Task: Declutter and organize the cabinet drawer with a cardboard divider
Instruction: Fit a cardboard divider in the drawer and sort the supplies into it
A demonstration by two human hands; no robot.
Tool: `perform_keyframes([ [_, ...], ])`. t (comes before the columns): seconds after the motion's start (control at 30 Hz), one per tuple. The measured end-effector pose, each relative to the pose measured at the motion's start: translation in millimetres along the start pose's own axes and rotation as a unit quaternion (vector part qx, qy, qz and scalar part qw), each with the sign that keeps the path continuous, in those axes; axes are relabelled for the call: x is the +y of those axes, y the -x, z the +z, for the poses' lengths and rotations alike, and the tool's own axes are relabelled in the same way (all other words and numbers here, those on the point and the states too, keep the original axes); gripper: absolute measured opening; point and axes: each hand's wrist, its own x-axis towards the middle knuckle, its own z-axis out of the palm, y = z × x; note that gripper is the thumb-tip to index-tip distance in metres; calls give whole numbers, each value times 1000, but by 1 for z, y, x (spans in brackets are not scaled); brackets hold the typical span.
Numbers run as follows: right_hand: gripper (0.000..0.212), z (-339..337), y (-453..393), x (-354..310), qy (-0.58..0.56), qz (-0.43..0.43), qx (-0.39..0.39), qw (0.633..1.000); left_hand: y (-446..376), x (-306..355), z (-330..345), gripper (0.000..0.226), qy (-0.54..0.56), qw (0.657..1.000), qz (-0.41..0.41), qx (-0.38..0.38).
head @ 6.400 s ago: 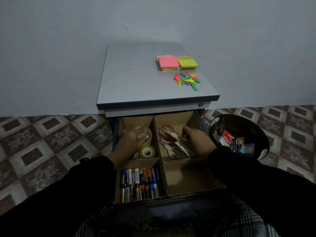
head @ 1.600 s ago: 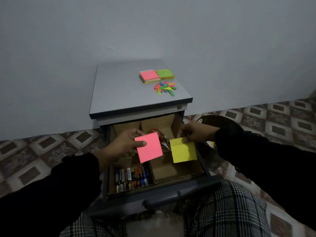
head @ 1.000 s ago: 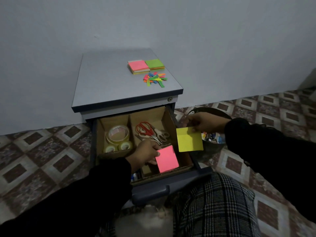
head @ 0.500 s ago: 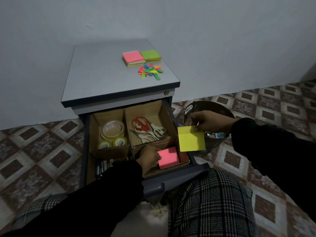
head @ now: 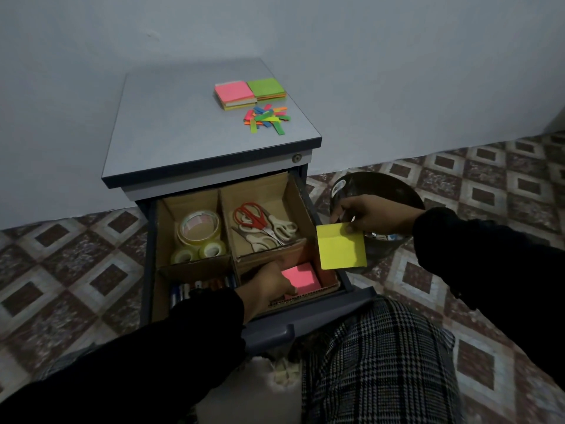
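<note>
Head view: the cabinet drawer (head: pixel 305 330) stands pulled out, lined with a cardboard divider (head: pixel 227 237) that splits it into four compartments. Tape rolls (head: pixel 198 231) fill the far-left one, scissors (head: pixel 263 223) the far-right, batteries (head: pixel 201 287) the near-left. In the near-right compartment lies a pink sticky-note pad (head: pixel 301 278), with the left hand (head: pixel 269 286) low over its left edge; the grip there looks curled round the pad, though the fingertips are hidden.

The right hand (head: pixel 374 215) hangs just outside the drawer's right edge, its grip pinching the upper corner of a yellow sticky-note pad (head: pixel 341 246), which dangles flat-faced toward the camera, above the drawer's right rim and in front of a dark bin (head: pixel 397 194) on the floor. The near-right compartment lies down and to the left of that pad, so the right hand is the nearer one for it. Room beside the pink pad looks tight; stacking on top seems likelier once the left hand clears.

On the cabinet top (head: pixel 171 136), near its far-right corner, more note pads (head: pixel 250 93) and loose coloured flags (head: pixel 266 119) wait.
</note>
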Motion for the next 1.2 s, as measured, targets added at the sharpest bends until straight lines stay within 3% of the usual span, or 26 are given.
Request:
perform_keyframes([
  [0.23,20,4,-3,-1,-20,13,2,1000,4,-3,-6,71,51,998,12,-19],
  [0.33,21,8,-5,-3,-18,12,-1,1000,12,1,-12,61,52,997,40,-37],
  [0.5,21,12,-11,-16,-21,4,-8,1000,27,1,-28,45,12,990,134,34],
  [0.6,20,19,-14,-26,-47,-2,-16,999,39,-9,-43,33,-41,960,258,98],
  [0.7,19,33,-20,-36,-67,-7,-27,997,45,-25,-61,39,-193,895,363,172],
  [0.93,17,75,-32,-53,-79,-50,-39,995,45,-56,-87,68,-359,855,330,179],
  [1.2,25,118,-45,-51,-125,-33,29,991,43,-70,-82,72,-372,841,344,187],
])
